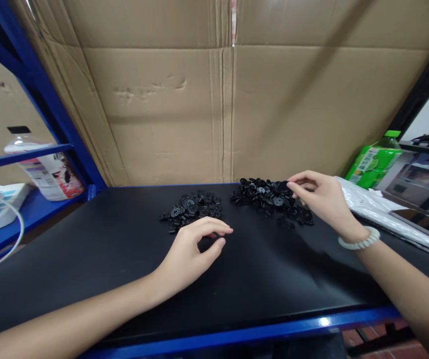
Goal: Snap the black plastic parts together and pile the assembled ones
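Two piles of small black plastic parts lie on the black tabletop (124, 269). The left pile (195, 204) has round pieces with holes; the right pile (261, 194) is made up of round discs and small pieces. My left hand (192, 254) is just in front of the left pile, thumb and fingers apart, with nothing between them. At the right end of the right pile, my right hand (321, 199), with a pale beaded bracelet at the wrist, pinches a black disc (283, 187) between thumb and forefinger.
Cardboard (162, 109) stands behind the table. On the left, a blue shelf holds a large bottle (52, 172) and a white device (3, 207) with a cable. At the right are a green bottle (375, 159) and a silvery plastic package (364, 199). A blue edge (237, 331) runs along the table's front.
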{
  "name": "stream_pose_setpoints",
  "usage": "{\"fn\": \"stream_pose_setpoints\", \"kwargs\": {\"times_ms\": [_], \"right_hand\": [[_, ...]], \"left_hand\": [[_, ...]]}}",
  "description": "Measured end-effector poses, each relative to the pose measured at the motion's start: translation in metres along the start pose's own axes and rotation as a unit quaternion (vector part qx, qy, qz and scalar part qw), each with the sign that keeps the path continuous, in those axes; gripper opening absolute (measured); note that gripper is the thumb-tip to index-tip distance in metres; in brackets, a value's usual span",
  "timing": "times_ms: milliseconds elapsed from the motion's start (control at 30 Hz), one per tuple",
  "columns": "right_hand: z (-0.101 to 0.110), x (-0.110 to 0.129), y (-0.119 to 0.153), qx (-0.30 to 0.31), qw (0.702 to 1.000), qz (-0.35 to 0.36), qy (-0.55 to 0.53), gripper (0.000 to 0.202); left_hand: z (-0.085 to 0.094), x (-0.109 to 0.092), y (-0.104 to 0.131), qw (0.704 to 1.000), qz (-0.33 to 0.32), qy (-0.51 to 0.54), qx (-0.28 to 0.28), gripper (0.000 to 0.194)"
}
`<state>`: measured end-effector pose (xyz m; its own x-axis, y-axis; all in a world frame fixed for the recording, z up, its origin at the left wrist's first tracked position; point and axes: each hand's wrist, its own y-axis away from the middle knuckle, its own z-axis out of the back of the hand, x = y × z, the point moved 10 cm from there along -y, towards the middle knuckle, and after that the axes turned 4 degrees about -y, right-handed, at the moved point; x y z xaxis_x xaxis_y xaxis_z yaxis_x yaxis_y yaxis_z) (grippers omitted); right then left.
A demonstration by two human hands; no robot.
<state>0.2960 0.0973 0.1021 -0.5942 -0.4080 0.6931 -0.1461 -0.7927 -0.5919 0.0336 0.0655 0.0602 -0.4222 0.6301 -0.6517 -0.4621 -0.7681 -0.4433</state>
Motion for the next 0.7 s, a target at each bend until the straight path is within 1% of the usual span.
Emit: {"fn": "stream_pose_setpoints", "kwargs": {"times_ms": [67, 167, 233, 267, 333, 367, 433, 500, 600, 700], "right_hand": [[-0.013, 0.004, 0.005, 0.034, 0.995, -0.025, -0.089, 0.021], [-0.048, 0.022, 0.023, 0.127, 0.972, -0.031, -0.193, 0.021], [-0.073, 0.037, 0.041, 0.197, 0.956, -0.013, -0.219, 0.017], [-0.084, 0.045, 0.049, 0.224, 0.949, 0.002, -0.222, 0.014], [-0.099, 0.053, 0.064, 0.263, 0.94, 0.021, -0.218, 0.01], [-0.105, 0.054, 0.07, 0.278, 0.935, 0.019, -0.217, 0.009], [-0.113, 0.053, 0.079, 0.304, 0.923, -0.009, -0.236, 0.006], [-0.119, 0.052, 0.085, 0.324, 0.906, -0.04, -0.269, 0.007], [-0.123, 0.055, 0.091, 0.334, 0.89, -0.063, -0.304, 0.012], [-0.125, 0.055, 0.092, 0.323, 0.889, -0.074, -0.316, 0.014]], "left_hand": [[-0.003, 0.01, 0.0, 0.998, 0.049, 0.049, 0.009, 0.02], [-0.013, 0.025, 0.001, 0.977, 0.132, 0.169, 0.024, 0.027], [-0.018, 0.029, 0.003, 0.955, 0.165, 0.247, 0.022, 0.032], [-0.019, 0.028, 0.004, 0.945, 0.173, 0.275, 0.02, 0.032], [-0.021, 0.026, 0.005, 0.936, 0.176, 0.303, 0.019, 0.024], [-0.022, 0.024, 0.006, 0.936, 0.175, 0.305, 0.021, 0.02], [-0.023, 0.021, 0.007, 0.94, 0.174, 0.294, 0.027, 0.014], [-0.024, 0.021, 0.009, 0.943, 0.174, 0.282, 0.027, 0.013], [-0.025, 0.023, 0.012, 0.944, 0.18, 0.275, 0.015, 0.019], [-0.028, 0.026, 0.013, 0.944, 0.192, 0.268, 0.011, 0.029]]}}
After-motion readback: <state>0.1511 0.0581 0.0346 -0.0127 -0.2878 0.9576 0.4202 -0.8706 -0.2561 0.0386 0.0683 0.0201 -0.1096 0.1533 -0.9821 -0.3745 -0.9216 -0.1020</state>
